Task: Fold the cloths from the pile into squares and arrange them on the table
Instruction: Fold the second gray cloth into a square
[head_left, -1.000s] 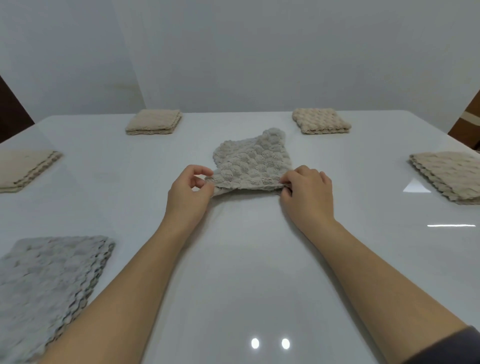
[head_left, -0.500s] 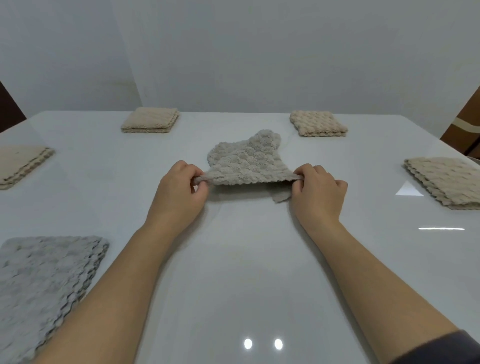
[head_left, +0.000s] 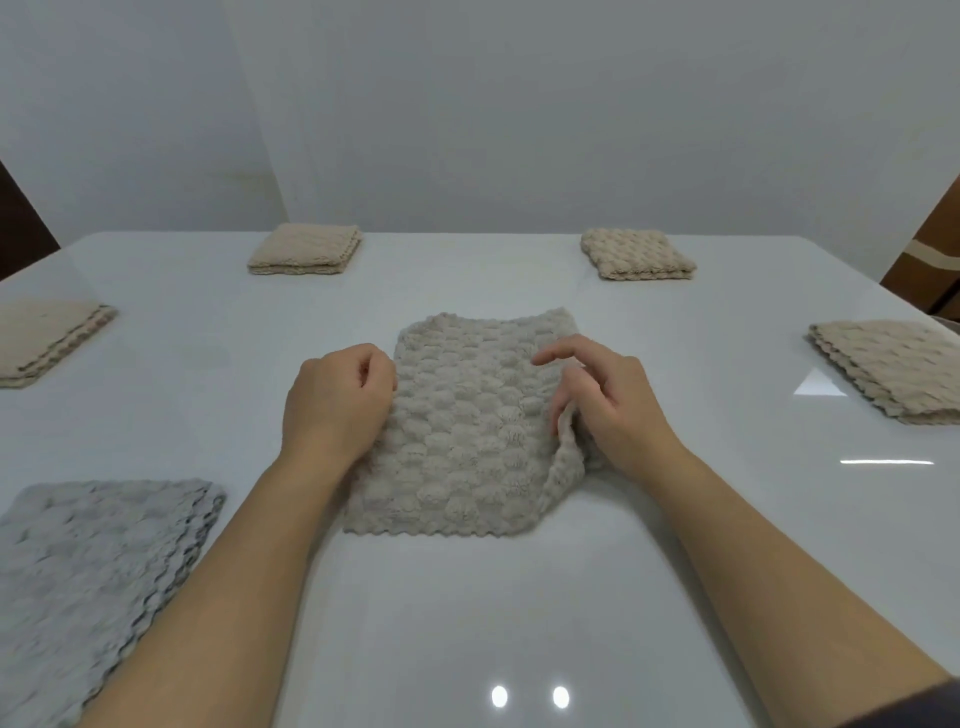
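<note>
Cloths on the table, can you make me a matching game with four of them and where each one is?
Things:
1. half-folded bumpy beige cloth
2. folded fluffy grey cloth
3. folded smooth tan cloth
4. folded bumpy cream cloth

Places:
A. far side, on the right
B. near side, on the left
C. in the middle
D. far side, on the left

Pairs: 1-C, 2-B, 3-D, 4-A
</note>
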